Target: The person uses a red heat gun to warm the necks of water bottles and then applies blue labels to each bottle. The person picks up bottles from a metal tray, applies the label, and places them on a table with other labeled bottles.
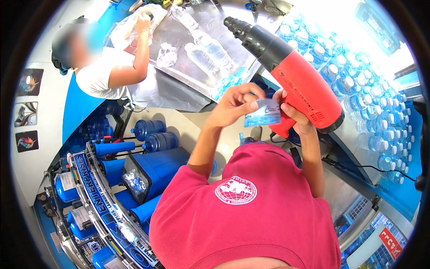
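Label (263, 115), clear and blue, is pinched at opposite edges by left hand (236, 106) and right hand (299, 119), beside a red heat gun (309, 89); bottles (344, 85) crowd the right.

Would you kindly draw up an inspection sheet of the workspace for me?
Surface: metal table, carrying several clear bottles.
Job's things: blue label; red heat gun with a black nozzle end.
Clutter: crumpled clear plastic and loose blue wrappers on the table.
Grips: left hand pinches the label's upper left; right hand is at its right edge, beside the heat gun; whether it also holds the gun is unclear.
Cables: black cable at the right.
Surroundings: white-capped bottles in rows at right; blue jugs at left; co-worker in a white shirt beside the table.
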Motion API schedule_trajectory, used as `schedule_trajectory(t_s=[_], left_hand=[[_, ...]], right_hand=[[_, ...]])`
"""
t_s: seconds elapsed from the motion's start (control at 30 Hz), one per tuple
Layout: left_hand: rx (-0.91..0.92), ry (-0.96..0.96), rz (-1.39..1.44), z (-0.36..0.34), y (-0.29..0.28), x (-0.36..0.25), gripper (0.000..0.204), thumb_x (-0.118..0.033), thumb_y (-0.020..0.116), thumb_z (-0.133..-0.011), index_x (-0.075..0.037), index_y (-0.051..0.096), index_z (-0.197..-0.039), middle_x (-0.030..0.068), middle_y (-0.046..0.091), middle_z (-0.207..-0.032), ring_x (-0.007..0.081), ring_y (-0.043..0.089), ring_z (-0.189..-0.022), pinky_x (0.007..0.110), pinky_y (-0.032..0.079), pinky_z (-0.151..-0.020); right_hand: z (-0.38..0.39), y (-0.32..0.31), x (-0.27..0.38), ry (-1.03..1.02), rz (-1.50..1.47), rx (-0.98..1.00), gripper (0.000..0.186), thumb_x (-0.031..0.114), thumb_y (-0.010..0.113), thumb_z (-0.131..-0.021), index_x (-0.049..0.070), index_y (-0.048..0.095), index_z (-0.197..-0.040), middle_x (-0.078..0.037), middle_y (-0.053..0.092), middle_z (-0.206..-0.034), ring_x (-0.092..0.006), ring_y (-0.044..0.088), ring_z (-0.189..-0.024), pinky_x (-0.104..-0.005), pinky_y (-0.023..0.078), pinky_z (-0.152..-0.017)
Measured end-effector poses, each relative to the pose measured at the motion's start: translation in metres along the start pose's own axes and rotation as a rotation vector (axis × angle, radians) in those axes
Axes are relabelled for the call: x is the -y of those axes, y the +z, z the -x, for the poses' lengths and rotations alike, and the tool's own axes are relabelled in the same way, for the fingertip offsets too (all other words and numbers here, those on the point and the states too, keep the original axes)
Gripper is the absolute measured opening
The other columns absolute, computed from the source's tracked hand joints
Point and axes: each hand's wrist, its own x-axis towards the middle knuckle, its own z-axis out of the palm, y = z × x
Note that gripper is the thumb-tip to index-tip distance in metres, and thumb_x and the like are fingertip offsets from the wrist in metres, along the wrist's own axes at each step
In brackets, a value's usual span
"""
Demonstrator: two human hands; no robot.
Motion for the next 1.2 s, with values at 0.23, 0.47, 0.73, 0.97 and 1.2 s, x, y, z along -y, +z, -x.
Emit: schedule_trajectory(t_s=[0.23,0.47,0.73,0.97,1.2], left_hand=[[-0.737,0.334,-1.102,-0.035,-0.102,-0.060,0.018,-0.019,0.071,-0.090,-0.003,0.066,-0.094,0.0079,0.062,-0.070,0.0117,0.054,-0.059,0.030,0.043,-0.057],[-0.578,-0.048,-1.319,-0.085,-0.161,-0.055,0.019,-0.029,0.070,-0.089,-0.013,0.069,-0.100,0.0130,0.066,-0.073,0.0242,0.058,-0.059,0.038,0.046,-0.059],[-0.546,0.003,-1.492,-0.089,-0.170,-0.045,0.025,-0.032,0.067,-0.089,-0.010,0.068,-0.101,0.0153,0.070,-0.091,0.0331,0.067,-0.084,0.042,0.050,-0.073],[-0.439,-0.076,-1.542,-0.086,-0.180,-0.051,0.026,-0.031,0.065,-0.093,-0.008,0.065,-0.103,0.0143,0.071,-0.093,0.0294,0.067,-0.084,0.038,0.050,-0.076],[-0.465,-0.073,-1.329,-0.088,-0.186,-0.042,0.026,-0.027,0.063,-0.093,-0.005,0.067,-0.108,0.0184,0.070,-0.100,0.0323,0.067,-0.095,0.039,0.050,-0.082]], right_hand=[[0.026,-0.017,0.023,-0.145,0.790,-0.106,0.027,0.020,0.068,-0.091,0.005,0.061,-0.113,-0.005,0.066,-0.093,-0.0182,0.063,-0.080,-0.0335,0.051,-0.078],[0.053,-0.023,0.031,-0.251,1.006,-0.198,0.034,0.012,0.067,-0.089,0.000,0.055,-0.118,-0.007,0.061,-0.082,-0.0144,0.059,-0.075,-0.0304,0.051,-0.072],[0.062,-0.018,0.037,-0.218,0.814,-0.242,0.040,0.013,0.066,-0.089,-0.002,0.051,-0.123,-0.007,0.058,-0.078,-0.0137,0.057,-0.071,-0.0296,0.050,-0.069],[0.062,-0.015,0.041,-0.228,0.713,-0.225,0.045,0.014,0.066,-0.089,-0.003,0.049,-0.127,-0.011,0.057,-0.096,-0.0151,0.057,-0.071,-0.0300,0.047,-0.069],[0.063,-0.015,0.035,-0.219,0.648,-0.230,0.048,0.011,0.066,-0.088,-0.003,0.048,-0.130,-0.013,0.055,-0.106,-0.0158,0.057,-0.072,-0.0299,0.046,-0.068]])
